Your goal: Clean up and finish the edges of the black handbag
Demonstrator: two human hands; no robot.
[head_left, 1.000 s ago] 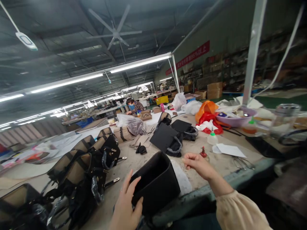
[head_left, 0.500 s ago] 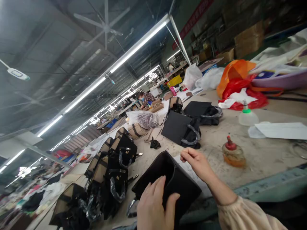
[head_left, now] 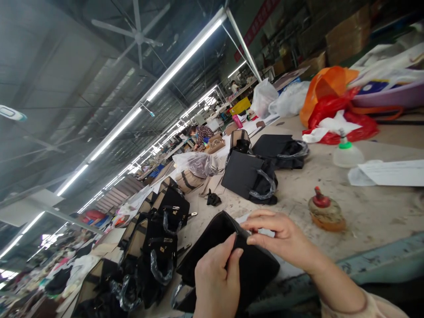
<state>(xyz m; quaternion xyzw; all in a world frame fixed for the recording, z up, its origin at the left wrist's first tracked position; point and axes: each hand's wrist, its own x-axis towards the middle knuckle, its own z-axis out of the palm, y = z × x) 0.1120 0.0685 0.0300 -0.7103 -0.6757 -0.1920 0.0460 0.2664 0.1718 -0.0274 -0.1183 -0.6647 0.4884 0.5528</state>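
A black handbag (head_left: 255,274) stands tilted at the near edge of the table, its mouth facing up and toward me. My left hand (head_left: 217,276) pinches the bag's upper rim between thumb and fingers. Close beside it, my right hand (head_left: 281,238) has its thumb and fingers closed at the rim's far corner. Whether some small thing is between those right fingertips, I cannot make out. A plastic-wrapped handle pokes out at the bag's lower left.
Several black-and-tan handbags (head_left: 159,234) stand in a row on the left. Flat black bags (head_left: 243,174) lie beyond. To the right are a glue bottle with a red top (head_left: 326,210), a green-collared clear bottle (head_left: 347,152) and white paper (head_left: 392,172). A person (head_left: 202,134) works farther back.
My left hand has gone from spread fingers at the bag's mouth to a pinch on its rim. My right hand has come down onto the rim beside it.
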